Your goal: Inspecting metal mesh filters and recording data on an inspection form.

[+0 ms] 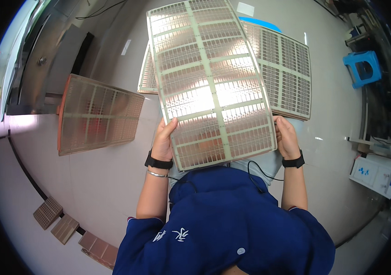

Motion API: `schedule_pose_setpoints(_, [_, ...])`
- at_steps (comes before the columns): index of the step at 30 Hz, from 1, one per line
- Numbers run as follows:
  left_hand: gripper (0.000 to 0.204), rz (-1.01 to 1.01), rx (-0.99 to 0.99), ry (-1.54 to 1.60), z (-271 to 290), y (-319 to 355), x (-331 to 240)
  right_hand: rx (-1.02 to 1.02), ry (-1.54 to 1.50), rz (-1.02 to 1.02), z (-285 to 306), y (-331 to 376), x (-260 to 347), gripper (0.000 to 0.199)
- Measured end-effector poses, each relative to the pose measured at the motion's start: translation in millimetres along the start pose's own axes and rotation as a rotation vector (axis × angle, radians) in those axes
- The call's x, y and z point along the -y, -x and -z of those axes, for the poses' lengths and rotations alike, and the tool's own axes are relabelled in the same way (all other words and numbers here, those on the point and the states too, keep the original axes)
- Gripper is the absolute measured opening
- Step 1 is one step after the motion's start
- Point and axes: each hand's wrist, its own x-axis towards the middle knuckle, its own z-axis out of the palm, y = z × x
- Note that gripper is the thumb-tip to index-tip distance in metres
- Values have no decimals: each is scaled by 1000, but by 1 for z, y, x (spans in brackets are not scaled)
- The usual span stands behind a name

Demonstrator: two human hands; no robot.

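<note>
I hold a large flat panel (209, 82) up in front of me; it is pale green with a grid of shiny copper-coloured cells that glare in the light. My left hand (162, 140) grips its lower left edge, thumb on the face. My right hand (287, 137) grips the lower right edge. Both wrists wear black bands, and a thin black cable runs from them across my blue jacket.
A stack of like panels (287, 68) lies on the floor behind the held one. Another stack with orange edges (97, 114) lies to the left. A blue plastic stool (362, 68) stands at the right. Small brown blocks (65, 227) sit at the lower left.
</note>
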Motion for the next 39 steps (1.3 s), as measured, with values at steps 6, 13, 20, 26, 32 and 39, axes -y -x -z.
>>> schedule_pose_setpoints(6, [43,2,-2,9,-4,1,-1,33,-4,18,0,5,9,31])
schedule_pose_setpoints(13, [45,-47,1,-1,-14,5,-4,60,-4,32,-1,9,12,31])
schedule_pose_setpoints(20, [49,-102,50,-105,-19,15,-19,157,-63,41,6,3,5,30])
schedule_pose_setpoints(26, [52,-94,154,-210,-31,22,-40,105,-332,135,-6,-17,29,35])
schedule_pose_setpoints(32, [53,-75,312,-389,-50,9,-51,99,-469,301,20,-41,54,28])
schedule_pose_setpoints(39, [75,-84,342,105,-73,7,-46,-8,-664,331,4,-32,71,30])
